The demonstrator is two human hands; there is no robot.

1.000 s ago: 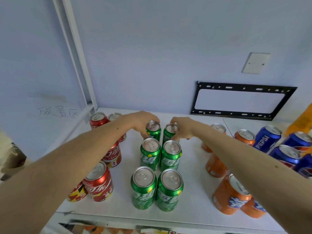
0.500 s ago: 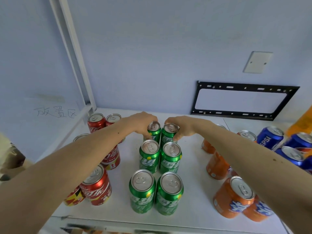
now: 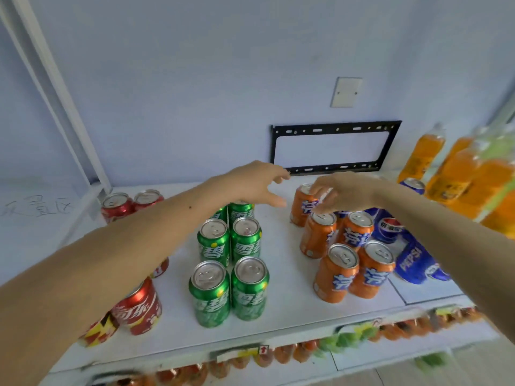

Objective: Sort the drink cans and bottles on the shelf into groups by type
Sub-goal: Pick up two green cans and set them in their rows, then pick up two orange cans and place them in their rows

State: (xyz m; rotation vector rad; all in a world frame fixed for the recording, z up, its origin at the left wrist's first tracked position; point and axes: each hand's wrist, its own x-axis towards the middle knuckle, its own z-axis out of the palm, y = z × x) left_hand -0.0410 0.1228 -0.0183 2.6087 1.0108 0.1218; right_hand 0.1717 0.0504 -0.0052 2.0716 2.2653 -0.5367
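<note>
At shelf [image 3: 289,280] two o'clock: right hand [image 3: 344,193] half hides rear orange can [image 3: 302,207], grip unclear; left hand [image 3: 252,183] spread wide, empty.

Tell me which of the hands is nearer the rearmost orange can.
Right. The right hand is over the rearmost orange can, fingers at its top; the left hand hovers open to its left, above the green cans.

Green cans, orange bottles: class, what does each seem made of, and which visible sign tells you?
Green cans: likely aluminium, judging by dull silvery tops with pull tabs and glossy printed sides.
Orange bottles: probably clear plastic, since the orange drink shows through; blur leaves this uncertain.
</note>
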